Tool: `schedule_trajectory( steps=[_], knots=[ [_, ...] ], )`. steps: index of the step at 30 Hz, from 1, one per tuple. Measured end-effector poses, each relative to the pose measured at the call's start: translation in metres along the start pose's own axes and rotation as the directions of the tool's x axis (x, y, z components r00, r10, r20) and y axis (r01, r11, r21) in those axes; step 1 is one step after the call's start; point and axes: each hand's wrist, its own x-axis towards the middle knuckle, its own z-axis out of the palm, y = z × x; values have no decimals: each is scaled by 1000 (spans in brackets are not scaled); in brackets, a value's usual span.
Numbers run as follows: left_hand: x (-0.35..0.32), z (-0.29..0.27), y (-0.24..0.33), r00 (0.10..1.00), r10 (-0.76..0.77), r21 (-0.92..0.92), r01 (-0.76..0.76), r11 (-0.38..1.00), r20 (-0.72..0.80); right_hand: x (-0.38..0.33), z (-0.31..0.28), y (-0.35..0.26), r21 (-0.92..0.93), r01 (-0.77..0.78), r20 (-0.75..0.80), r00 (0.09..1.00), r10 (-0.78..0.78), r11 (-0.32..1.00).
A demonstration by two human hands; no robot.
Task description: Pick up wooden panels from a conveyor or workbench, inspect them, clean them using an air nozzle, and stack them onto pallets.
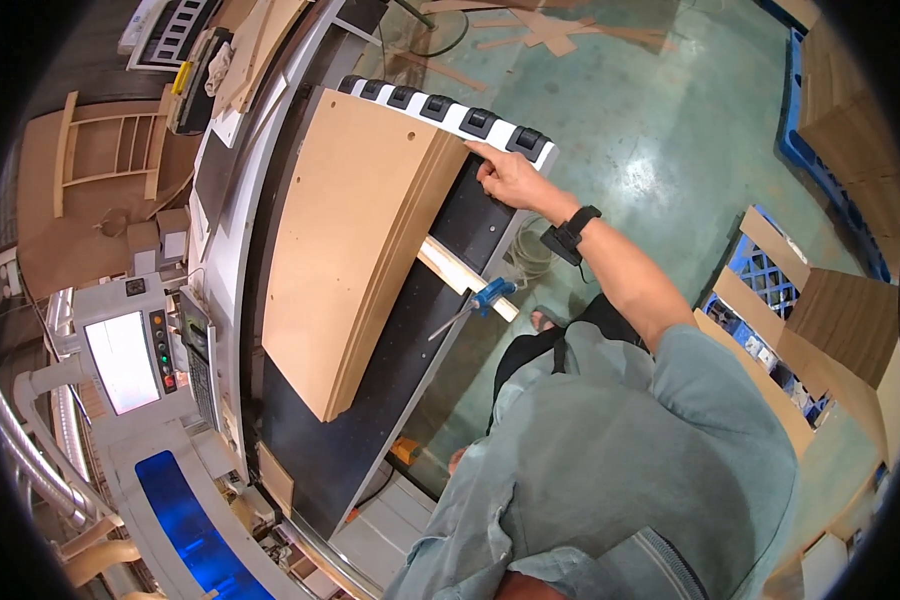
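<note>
Your right hand (515, 182) is in the upper middle of the frame, partly open: the index finger reaches out, the other fingers curl in, and nothing is seen in its grip. Your left hand cannot be made out, so its state cannot be told.

The stack of tan boards (340, 230) lies flat on the dark tabletop (335, 460), left of your right hand. Your index fingertip is at the stack's upper right corner, though you cannot tell whether it presses on the wood. Beside that corner runs a white strip with black rollers (459, 118). Below your hand, near the centre, a blue clamp (493, 293) sits on a pale wooden bar (445, 262) that reaches to the stack's right edge. You wear a black wristband (570, 234) on your right wrist.
</note>
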Motion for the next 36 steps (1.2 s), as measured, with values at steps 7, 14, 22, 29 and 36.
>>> schedule_trajectory(
  steps=[7, 14, 22, 29, 36],
  knots=[
    [-12, 69, 47, 995, 11, 98, -21, 995, 101, -7, 2, -1, -91, 81, -55, 995, -87, 993],
    [-17, 151, 74, 969, 17, 162, -58, 985, 247, -3, -14, -31, -63, 77, -87, 993, -82, 995],
    [93, 280, 80, 405, 290, 437, -898, -53, 867, -9, -86, -4, -122, 272, 71, 962, -265, 955],
    [116, 521, 127, 240, 274, 307, -923, -233, 931, -118, -248, 78, -77, -67, 326, 941, 89, 995],
    [97, 712, 225, 305, 132, 326, -925, -197, 943, -205, -490, 156, -62, -689, 104, 715, 691, 722]
  ],
)
